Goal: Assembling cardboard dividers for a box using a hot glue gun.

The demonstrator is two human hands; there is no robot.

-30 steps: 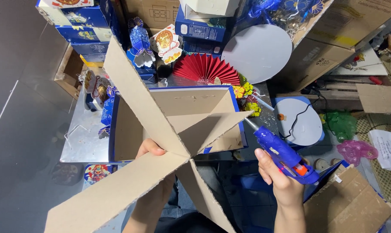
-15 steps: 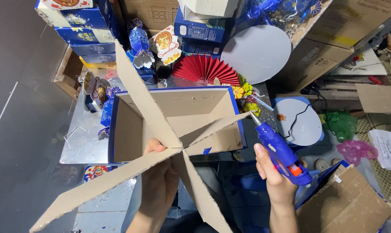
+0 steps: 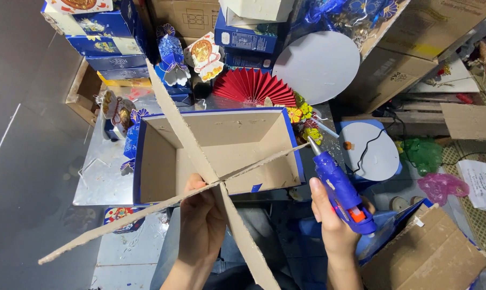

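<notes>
My left hand [image 3: 201,223] grips a cross-shaped cardboard divider [image 3: 200,161] at its centre joint, holding it over an open blue box with a brown cardboard inside [image 3: 248,134]. The divider's long arms stick out past the box toward the lower left and upper left. My right hand [image 3: 334,225] holds a blue glue gun [image 3: 339,193] with an orange trigger, its nozzle pointing up-left at the box's right corner and the tip of one divider arm.
Behind the box are a red paper fan [image 3: 253,86], a white round board [image 3: 318,64], stacked blue printed boxes [image 3: 103,32] and yellow flowers [image 3: 304,115]. A second white disc [image 3: 374,150], green and pink bags and a cardboard box [image 3: 430,252] lie to the right.
The divider has turned and tilted flatter, its lower-left arm now seen nearly edge-on. The glue gun has shifted slightly left toward the box's right corner.
</notes>
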